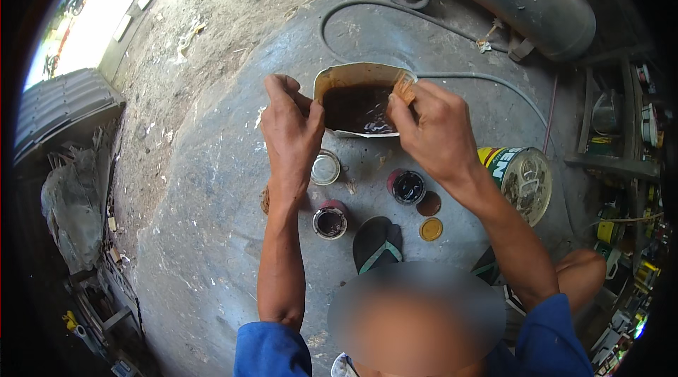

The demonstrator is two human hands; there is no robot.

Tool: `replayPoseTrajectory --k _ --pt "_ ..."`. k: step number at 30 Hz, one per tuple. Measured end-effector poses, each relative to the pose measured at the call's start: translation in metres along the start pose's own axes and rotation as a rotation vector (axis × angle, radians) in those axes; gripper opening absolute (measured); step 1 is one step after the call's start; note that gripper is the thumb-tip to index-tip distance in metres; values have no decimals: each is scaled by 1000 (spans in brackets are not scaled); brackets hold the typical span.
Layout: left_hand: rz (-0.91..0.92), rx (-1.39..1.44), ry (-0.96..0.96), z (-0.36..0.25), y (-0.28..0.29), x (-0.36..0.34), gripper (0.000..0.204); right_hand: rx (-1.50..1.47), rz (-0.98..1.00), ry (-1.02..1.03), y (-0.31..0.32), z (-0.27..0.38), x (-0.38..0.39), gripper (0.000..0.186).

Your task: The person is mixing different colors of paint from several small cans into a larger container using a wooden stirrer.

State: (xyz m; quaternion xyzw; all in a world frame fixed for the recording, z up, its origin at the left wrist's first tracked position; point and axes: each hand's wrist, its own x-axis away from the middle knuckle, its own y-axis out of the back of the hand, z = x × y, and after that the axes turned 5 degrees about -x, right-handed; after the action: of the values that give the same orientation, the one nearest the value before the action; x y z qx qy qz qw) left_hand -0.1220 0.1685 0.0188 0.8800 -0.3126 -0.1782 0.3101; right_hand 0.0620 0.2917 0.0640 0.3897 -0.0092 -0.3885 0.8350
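Centred in view between both hands, on or above the grey floor (212,236): an open, thin-walled container (360,75), cream inside, with dark brown liquid (353,105) pooled within. Impossible to tell whether standing or lifted clear. Likely weighted low by the liquid, yet light and bendy in the wall; apt to flex at the rim and slosh if tipped quickly. Probably slick wherever wetted. Best held by two opposite outer walls, evenly, with support low down.

At the left edge, the left hand (293,112), with thumb and curled fingers apparently pinching the wall. At the right edge, the right hand (434,123), with thumb and fingertips pinched around a rough tan piece (405,89) just at the rim. Looks light and soft, perhaps easily torn; best taken by the end away from the liquid.

Nearer the body, a dark-filled red can (330,220), a second red can (407,186) with glossy black contents, a silver-topped tin (325,167), a brown disc (429,204) and a golden lid (431,229). Right of these, a yellow-and-green tub (526,190). Farther out, a grey hose (466,75) and a wheeled tank (508,3).
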Motion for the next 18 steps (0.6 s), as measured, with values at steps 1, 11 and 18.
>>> replayPoseTrajectory --k 1,11,18 --pt "1 4 0 -1 0 0 36 4 -2 -2 -1 1 0 20" --pt "7 46 -11 -2 2 1 37 51 -14 0 2 -2 -7 19" --pt "-2 36 -13 1 -3 0 36 -243 60 -29 -8 2 -8 18"
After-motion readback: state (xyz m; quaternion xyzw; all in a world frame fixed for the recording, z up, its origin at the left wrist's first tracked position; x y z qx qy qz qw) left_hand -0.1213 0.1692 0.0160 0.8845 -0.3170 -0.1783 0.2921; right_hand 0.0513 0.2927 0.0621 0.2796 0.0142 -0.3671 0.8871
